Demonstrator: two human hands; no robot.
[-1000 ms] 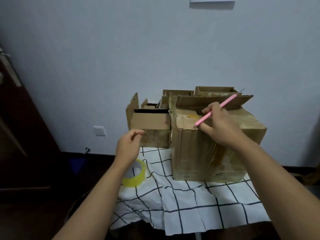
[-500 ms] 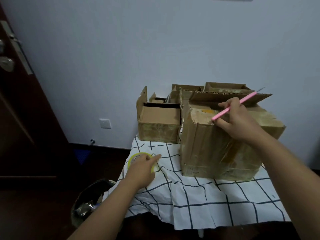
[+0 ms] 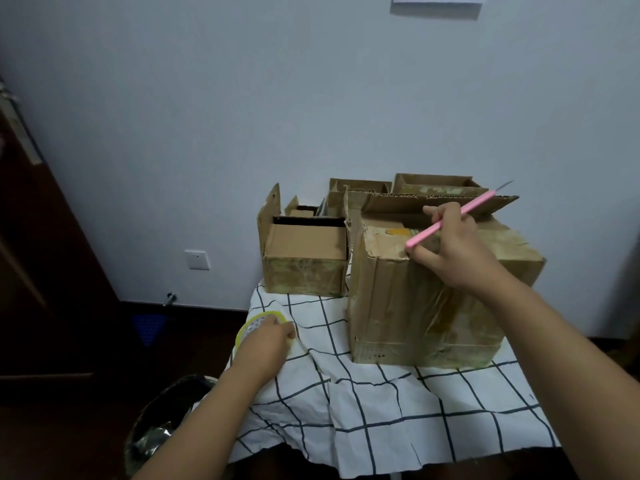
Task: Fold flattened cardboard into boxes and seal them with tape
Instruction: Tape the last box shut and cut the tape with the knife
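Note:
A large worn cardboard box (image 3: 408, 306) stands on the right of the table, its far flap raised. My right hand (image 3: 453, 251) rests on the box's top front edge and holds a pink craft knife (image 3: 450, 220) with the blade pointing away to the right. A yellowish roll of tape (image 3: 252, 325) lies at the table's left edge. My left hand (image 3: 266, 344) lies over the roll with fingers curled on its rim; the roll's near part is hidden under the hand.
A smaller open box (image 3: 304, 261) stands behind on the left, with more open boxes (image 3: 433, 183) against the wall. A white checked cloth (image 3: 381, 403) covers the table. A bin (image 3: 156, 427) stands on the dark floor at the lower left, a dark door (image 3: 41, 254) beside it.
My left hand has dropped from mid-air onto the tape roll at the table's left edge. My right hand with the pink knife has stayed on the large box.

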